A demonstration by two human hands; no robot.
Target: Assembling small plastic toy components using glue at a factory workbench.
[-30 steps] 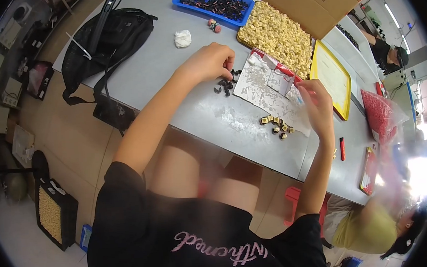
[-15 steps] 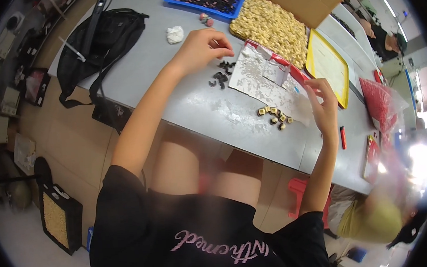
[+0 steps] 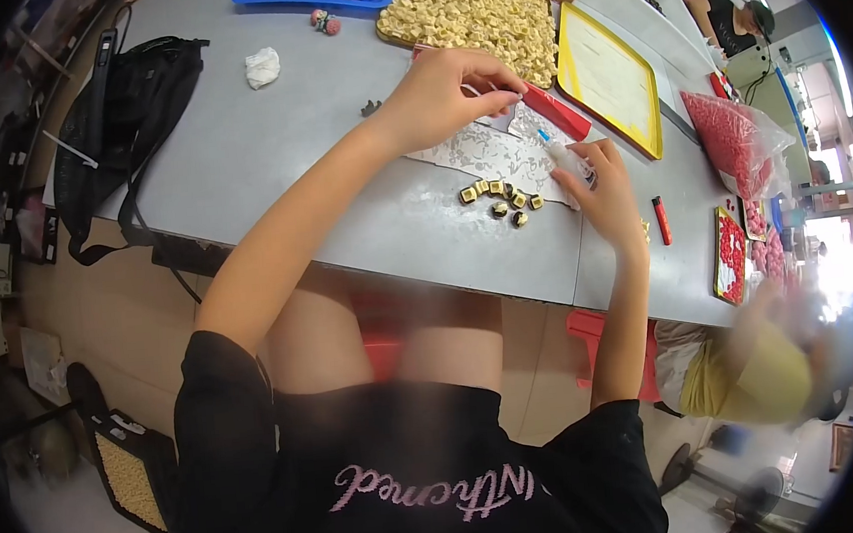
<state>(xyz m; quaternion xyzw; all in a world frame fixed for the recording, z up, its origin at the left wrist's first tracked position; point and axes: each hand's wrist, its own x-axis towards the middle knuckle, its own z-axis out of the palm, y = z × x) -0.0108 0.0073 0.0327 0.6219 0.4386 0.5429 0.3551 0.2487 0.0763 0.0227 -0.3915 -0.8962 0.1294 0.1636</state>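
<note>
My right hand (image 3: pixel 603 192) is wrapped round a small clear squeeze bottle (image 3: pixel 566 155) with a blue tip, which points up and left toward my other hand. My left hand (image 3: pixel 448 92) hovers over a white, glue-spotted board (image 3: pixel 483 154), its thumb and fingertips pinched together. What those fingertips hold, if anything, is too small to make out. Below the board lies a cluster of small black-and-yellow square pieces (image 3: pixel 497 189). A few black curved bits (image 3: pixel 371 107) show beside my left wrist; my arm hides others. A red strip (image 3: pixel 557 111) runs along the board's far side.
Beyond the board lies a tray of many pale yellow pieces (image 3: pixel 472 12), with a blue tray (image 3: pixel 326 2) to its left and a yellow-rimmed tray (image 3: pixel 656 98) to its right. Crumpled white tissue (image 3: pixel 262 68), a black bag (image 3: pixel 124 120), a red lighter-like stick (image 3: pixel 662 220) and a bag of pink pieces (image 3: pixel 732 137) surround.
My right hand has closed round the bottle and lifted it. My left hand has moved right, over the board, its fingers pinched. The whole view has shifted.
</note>
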